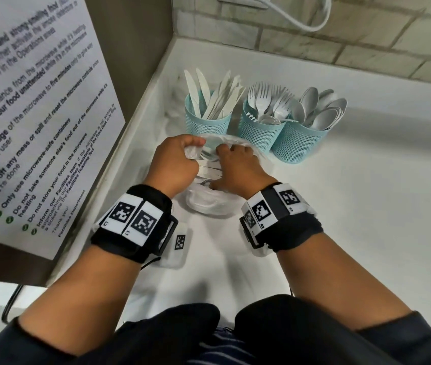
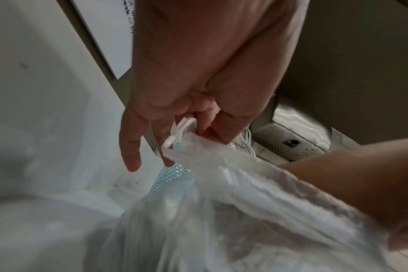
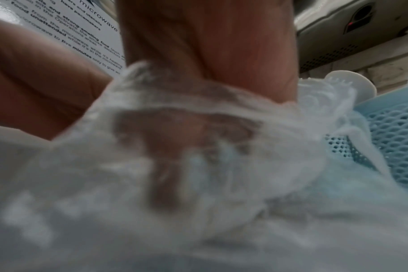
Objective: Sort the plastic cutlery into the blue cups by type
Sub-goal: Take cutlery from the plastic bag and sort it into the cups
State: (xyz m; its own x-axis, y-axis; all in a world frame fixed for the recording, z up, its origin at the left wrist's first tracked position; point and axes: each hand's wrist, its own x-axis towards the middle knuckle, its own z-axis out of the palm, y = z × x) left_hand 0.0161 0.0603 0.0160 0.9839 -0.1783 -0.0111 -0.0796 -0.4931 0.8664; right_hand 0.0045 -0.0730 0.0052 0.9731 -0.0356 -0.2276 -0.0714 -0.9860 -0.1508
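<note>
two hands work a clear plastic bag near three blue cups. left hand pinches its rim; right hand reaches inside, grip unclear.

Our left hand: thumb and fingers pinch the bunched rim of the clear plastic bag.
Our right forearm: it lies against the bag's right side.
Behind the bag: we glimpse a blue mesh cup.

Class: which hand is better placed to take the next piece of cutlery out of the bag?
Right, probably. The right hand already reaches into the bag, nearest the cups; the left hand pinches the bag's edge, holding it open.
</note>
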